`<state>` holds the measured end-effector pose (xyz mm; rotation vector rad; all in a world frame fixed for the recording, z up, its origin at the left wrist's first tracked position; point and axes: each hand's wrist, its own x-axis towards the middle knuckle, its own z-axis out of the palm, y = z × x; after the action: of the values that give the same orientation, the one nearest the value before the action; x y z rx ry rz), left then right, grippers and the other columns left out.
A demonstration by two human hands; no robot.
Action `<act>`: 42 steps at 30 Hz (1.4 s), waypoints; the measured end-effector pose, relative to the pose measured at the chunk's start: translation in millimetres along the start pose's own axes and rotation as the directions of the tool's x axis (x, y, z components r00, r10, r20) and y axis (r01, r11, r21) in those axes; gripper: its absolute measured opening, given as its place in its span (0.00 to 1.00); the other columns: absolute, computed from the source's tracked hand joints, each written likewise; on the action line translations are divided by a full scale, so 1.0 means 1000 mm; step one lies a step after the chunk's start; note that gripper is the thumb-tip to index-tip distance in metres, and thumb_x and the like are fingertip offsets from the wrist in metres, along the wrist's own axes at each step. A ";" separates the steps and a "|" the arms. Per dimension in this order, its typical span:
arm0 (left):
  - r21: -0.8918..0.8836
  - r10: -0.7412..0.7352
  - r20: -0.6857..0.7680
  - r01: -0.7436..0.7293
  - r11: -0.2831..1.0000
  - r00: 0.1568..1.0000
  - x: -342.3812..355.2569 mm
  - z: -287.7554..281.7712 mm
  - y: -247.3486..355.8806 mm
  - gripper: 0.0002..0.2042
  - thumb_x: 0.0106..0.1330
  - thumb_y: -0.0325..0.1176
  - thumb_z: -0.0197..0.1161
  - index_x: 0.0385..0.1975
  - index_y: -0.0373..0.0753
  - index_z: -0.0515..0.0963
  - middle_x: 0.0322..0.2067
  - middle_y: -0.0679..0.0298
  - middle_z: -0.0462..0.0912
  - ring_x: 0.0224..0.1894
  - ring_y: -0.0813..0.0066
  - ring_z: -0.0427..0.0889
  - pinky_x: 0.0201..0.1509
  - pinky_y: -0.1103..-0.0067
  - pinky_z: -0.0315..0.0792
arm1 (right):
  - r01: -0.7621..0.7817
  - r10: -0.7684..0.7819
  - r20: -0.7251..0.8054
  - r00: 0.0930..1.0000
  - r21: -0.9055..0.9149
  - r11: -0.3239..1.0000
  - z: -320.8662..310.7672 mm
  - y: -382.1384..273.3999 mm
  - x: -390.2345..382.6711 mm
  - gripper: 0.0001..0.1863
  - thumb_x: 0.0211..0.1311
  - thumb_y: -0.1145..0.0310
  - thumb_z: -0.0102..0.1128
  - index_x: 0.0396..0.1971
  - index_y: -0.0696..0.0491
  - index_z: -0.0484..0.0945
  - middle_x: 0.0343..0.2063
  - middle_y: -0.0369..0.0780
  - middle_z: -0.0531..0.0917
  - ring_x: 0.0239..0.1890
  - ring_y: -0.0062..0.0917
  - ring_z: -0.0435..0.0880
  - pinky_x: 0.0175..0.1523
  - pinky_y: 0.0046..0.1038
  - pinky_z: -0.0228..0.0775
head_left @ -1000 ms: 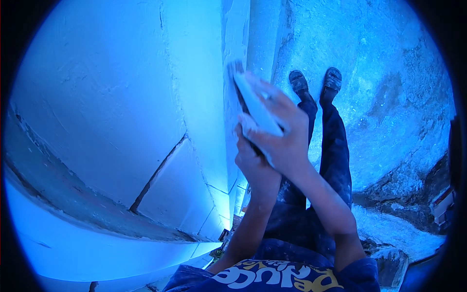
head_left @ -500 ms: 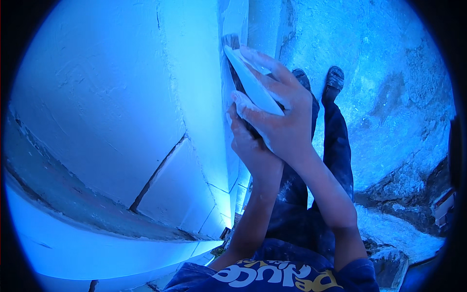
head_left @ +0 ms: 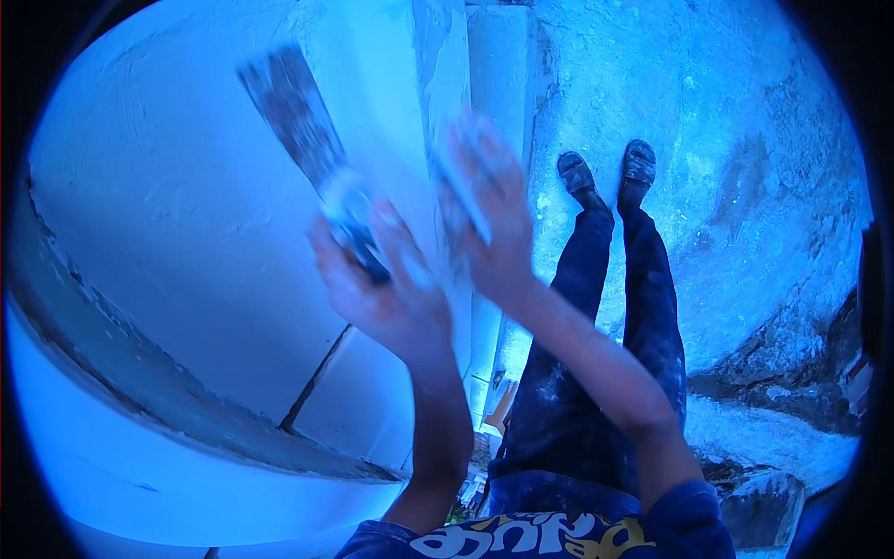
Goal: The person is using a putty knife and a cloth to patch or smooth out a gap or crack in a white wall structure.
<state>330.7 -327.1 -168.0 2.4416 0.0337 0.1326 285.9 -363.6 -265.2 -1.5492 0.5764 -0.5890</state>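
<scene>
My left hand point(head_left: 386, 289) grips a putty knife point(head_left: 296, 116) by its dark handle. The smeared, broad blade points up and left across the pale wall surface point(head_left: 214, 186). Beside it, my right hand point(head_left: 498, 219) is closed around a pale, flat, thin-edged piece point(head_left: 466, 177) close to the wall's corner edge. Motion blurs both hands. The kind of piece in the right hand cannot be made out, and fingers cover part of it.
A crack point(head_left: 317, 377) crosses the lower wall surface, and a rough dark ledge point(head_left: 158, 382) curves along the left. My sandalled feet point(head_left: 639, 163) stand on a stained floor point(head_left: 717, 252). Stone-like blocks point(head_left: 764, 508) lie at the lower right.
My hands were together at the wall edge and are now apart. The left has swung left, bringing the putty knife into full view. The right stays near the edge, slightly left and lower.
</scene>
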 end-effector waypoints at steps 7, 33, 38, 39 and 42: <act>0.091 0.408 -0.036 -0.404 0.910 0.912 0.054 0.024 -0.005 0.16 0.72 0.36 0.63 0.49 0.28 0.75 0.35 0.55 0.80 0.36 0.72 0.80 0.38 0.77 0.74 | -0.045 0.046 -0.002 0.999 0.170 0.984 0.013 -0.014 0.019 0.29 0.66 0.77 0.50 0.68 0.54 0.69 0.70 0.49 0.66 0.74 0.53 0.58 0.77 0.52 0.44; 0.152 0.412 -0.152 -0.391 0.908 0.898 0.045 0.046 -0.018 0.18 0.73 0.36 0.63 0.46 0.23 0.74 0.30 0.48 0.79 0.28 0.63 0.81 0.28 0.72 0.71 | 0.037 -0.013 -0.105 0.994 0.230 0.972 0.003 0.009 0.076 0.27 0.70 0.69 0.48 0.69 0.51 0.69 0.72 0.51 0.64 0.76 0.57 0.50 0.77 0.56 0.39; 0.037 0.343 -0.162 -0.341 0.939 0.925 0.043 0.041 -0.018 0.18 0.72 0.35 0.63 0.47 0.21 0.73 0.31 0.49 0.79 0.31 0.66 0.81 0.30 0.73 0.71 | -0.128 0.124 0.031 0.992 0.235 0.963 0.024 -0.006 -0.058 0.29 0.67 0.69 0.49 0.70 0.51 0.68 0.73 0.51 0.62 0.76 0.62 0.48 0.77 0.58 0.39; 0.037 0.339 -0.158 -0.338 0.940 0.927 0.043 0.037 -0.022 0.18 0.72 0.35 0.63 0.47 0.21 0.73 0.31 0.49 0.79 0.31 0.66 0.81 0.30 0.73 0.71 | -0.135 0.125 0.057 0.991 0.222 0.966 0.022 -0.006 -0.052 0.29 0.68 0.68 0.48 0.70 0.51 0.68 0.73 0.50 0.61 0.76 0.59 0.48 0.76 0.58 0.39; 0.049 0.372 -0.129 -0.369 0.928 0.919 0.050 0.028 -0.023 0.20 0.72 0.35 0.63 0.48 0.20 0.73 0.32 0.50 0.79 0.30 0.67 0.80 0.30 0.73 0.72 | -0.088 0.109 -0.051 0.993 0.312 0.946 0.022 -0.006 0.037 0.27 0.70 0.68 0.48 0.69 0.52 0.70 0.73 0.51 0.62 0.77 0.56 0.50 0.76 0.59 0.39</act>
<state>383.9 -324.5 -200.3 2.4330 -0.3723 0.4706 328.5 -371.7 -259.6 -1.2012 0.5796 -0.6252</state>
